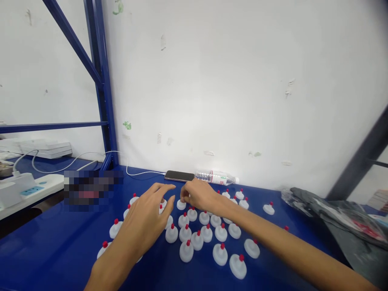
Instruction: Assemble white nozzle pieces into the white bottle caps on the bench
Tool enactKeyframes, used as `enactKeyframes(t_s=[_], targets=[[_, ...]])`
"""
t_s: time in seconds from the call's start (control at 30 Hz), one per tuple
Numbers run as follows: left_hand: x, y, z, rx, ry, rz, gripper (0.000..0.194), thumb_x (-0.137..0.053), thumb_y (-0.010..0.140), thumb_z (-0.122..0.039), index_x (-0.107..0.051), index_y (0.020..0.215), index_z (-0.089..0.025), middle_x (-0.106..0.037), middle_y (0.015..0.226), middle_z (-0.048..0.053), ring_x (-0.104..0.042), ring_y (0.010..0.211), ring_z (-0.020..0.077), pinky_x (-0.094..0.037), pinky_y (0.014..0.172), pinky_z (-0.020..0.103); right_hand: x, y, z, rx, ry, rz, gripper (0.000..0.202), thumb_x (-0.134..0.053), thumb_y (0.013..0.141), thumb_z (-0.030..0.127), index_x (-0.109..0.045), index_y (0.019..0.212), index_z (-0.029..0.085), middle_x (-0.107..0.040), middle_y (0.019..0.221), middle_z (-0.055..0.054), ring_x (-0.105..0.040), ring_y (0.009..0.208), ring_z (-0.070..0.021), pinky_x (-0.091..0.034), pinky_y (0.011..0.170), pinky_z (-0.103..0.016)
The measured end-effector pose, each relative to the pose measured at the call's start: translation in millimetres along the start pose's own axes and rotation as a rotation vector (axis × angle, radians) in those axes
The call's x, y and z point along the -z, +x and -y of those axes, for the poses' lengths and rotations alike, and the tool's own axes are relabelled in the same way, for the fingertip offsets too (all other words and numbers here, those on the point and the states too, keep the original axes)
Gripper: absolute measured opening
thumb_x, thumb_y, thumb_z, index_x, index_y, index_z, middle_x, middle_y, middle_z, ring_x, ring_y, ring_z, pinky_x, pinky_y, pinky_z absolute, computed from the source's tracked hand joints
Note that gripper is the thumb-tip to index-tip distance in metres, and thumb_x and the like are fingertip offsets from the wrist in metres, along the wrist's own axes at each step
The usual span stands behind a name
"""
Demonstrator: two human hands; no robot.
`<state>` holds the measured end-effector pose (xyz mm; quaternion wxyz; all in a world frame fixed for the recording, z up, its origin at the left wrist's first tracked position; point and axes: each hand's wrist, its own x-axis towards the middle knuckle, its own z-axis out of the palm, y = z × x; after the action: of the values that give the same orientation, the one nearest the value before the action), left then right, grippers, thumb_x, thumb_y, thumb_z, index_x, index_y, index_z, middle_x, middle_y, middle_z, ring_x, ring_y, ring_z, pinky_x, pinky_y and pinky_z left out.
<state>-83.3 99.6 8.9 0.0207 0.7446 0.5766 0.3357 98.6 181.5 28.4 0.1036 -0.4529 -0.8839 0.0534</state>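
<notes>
Many small white plastic discs with red-tipped spouts stand spread over the blue tabletop (157, 270). My left hand (150, 214) hovers palm inward above the left part of the group, its thumb and fingers apart with nothing between them. Behind its fingers, a few discs are partly hidden. My right hand (197, 194) reaches to the back of the group, fingers pinched at the top of one white disc (181, 205), whose red tip is covered by the fingers. Closer to me stand more of them, such as a front white disc (238, 267).
A phone (178, 176) on a white cable and a clear plastic bottle (216, 178) lie along the wall. On the left are a power strip (39, 190) and a blue metal post (104, 81). A dark grey bag (342, 226) lies at the right.
</notes>
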Motion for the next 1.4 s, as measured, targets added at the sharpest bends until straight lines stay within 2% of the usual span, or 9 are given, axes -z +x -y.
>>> enactKeyframes(t_s=[0.1, 0.23, 0.37, 0.47, 0.57, 0.67, 0.83, 1.13, 1.4], targets=[[-2.5, -0.2, 1.8, -0.015, 0.027, 0.025, 0.039, -0.046, 0.099, -0.042, -0.060, 0.133, -0.029, -0.068, 0.126, 0.005, -0.070, 0.104, 0.0285, -0.055, 0.083, 0.042, 6.6, -0.1, 3.1, 0.025, 0.094, -0.041, 0.009, -0.071, 0.087, 0.024, -0.080, 0.086, 0.020, -0.078, 0.087, -0.006, -0.070, 0.082, -0.0208, -0.046, 0.069, -0.028], [-4.1, 2.2, 3.8, -0.058, 0.013, 0.007, 0.049, -0.056, 0.095, -0.042, -0.056, 0.140, -0.024, -0.068, 0.130, 0.008, -0.067, 0.113, 0.0309, -0.054, 0.091, 0.043, 34.8, -13.0, 15.1, 0.122, 0.286, -0.048, 0.023, -0.061, 0.095, 0.036, -0.078, 0.102, 0.021, -0.078, 0.091, -0.002, -0.068, 0.078, -0.0140, -0.047, 0.065, -0.023], [0.8, 3.3, 4.2, -0.076, -0.031, -0.042, 0.033, -0.057, 0.095, -0.037, -0.067, 0.125, -0.026, -0.075, 0.115, 0.004, -0.070, 0.101, 0.0278, -0.054, 0.084, 0.039, 51.4, -22.6, 16.9, 0.190, 0.436, -0.033, 0.035, -0.050, 0.101, 0.042, -0.077, 0.098, 0.019, -0.077, 0.086, -0.002, -0.063, 0.065, -0.0109, -0.044, 0.057, -0.023], [4.8, 2.0, 5.3, -0.040, -0.059, -0.129, 0.036, -0.059, 0.094, -0.043, -0.067, 0.123, -0.023, -0.075, 0.112, 0.005, -0.071, 0.095, 0.0264, -0.053, 0.080, 0.037, 46.7, -18.6, 4.5, 0.138, 0.159, 0.030, 0.032, -0.048, 0.101, 0.032, -0.077, 0.093, 0.019, -0.078, 0.087, -0.003, -0.065, 0.066, -0.0118, -0.044, 0.059, -0.024], [6.5, 1.4, 5.9, -0.030, -0.115, -0.173, 0.043, -0.056, 0.094, -0.052, -0.065, 0.126, -0.024, -0.075, 0.107, 0.003, -0.070, 0.087, 0.0226, -0.052, 0.077, 0.034, 32.0, -9.2, -10.0, 0.141, -0.050, 0.146, 0.015, -0.066, 0.084, 0.013, -0.079, 0.082, 0.019, -0.077, 0.078, -0.002, -0.068, 0.070, -0.0159, -0.039, 0.058, -0.025], [6.2, 1.8, 5.2, -0.021, -0.141, -0.160, 0.043, -0.051, 0.096, -0.055, -0.063, 0.128, -0.028, -0.072, 0.096, 0.000, -0.068, 0.079, 0.0195, -0.050, 0.070, 0.032, 17.1, -0.6, -17.0, 0.155, -0.106, 0.247, 0.019, -0.070, 0.075, 0.006, -0.081, 0.082, 0.021, -0.078, 0.077, -0.002, -0.069, 0.071, -0.0175, -0.037, 0.056, -0.024], [3.4, 2.5, 4.9, -0.009, -0.134, -0.134, 0.041, -0.050, 0.097, -0.053, -0.061, 0.128, -0.029, -0.069, 0.092, -0.001, -0.065, 0.076, 0.0186, -0.047, 0.069, 0.031, 7.5, 8.1, -15.2, 0.168, -0.181, 0.321, 0.012, -0.074, 0.074, 0.012, -0.080, 0.078, 0.021, -0.077, 0.075, -0.003, -0.069, 0.071, -0.0193, -0.035, 0.056, -0.025], [7.5, 0.6, 1.1, 0.026, -0.094, -0.024, 0.040, -0.049, 0.097, -0.048, -0.060, 0.130, -0.030, -0.068, 0.095, 0.000, -0.063, 0.075, 0.0190, -0.045, 0.067, 0.033, 7.4, 6.7, -14.6, 0.225, -0.113, 0.266, 0.017, -0.067, 0.074, 0.004, -0.071, 0.065, 0.018, -0.070, 0.062, -0.001, -0.063, 0.061, -0.0165, -0.034, 0.056, -0.027], [14.9, 4.0, -7.1, 0.136, -0.051, 0.083, 0.045, -0.063, 0.089, -0.035, -0.057, 0.133, -0.035, -0.066, 0.071, -0.006, -0.064, 0.064, 0.0203, -0.043, 0.067, 0.032, 39.7, -16.9, -21.3, 0.208, 0.259, 0.102, 0.019, -0.054, 0.100, 0.025, -0.059, 0.117, 0.021, -0.076, 0.099, -0.004, -0.072, 0.073, -0.0133, -0.052, 0.063, -0.024]])
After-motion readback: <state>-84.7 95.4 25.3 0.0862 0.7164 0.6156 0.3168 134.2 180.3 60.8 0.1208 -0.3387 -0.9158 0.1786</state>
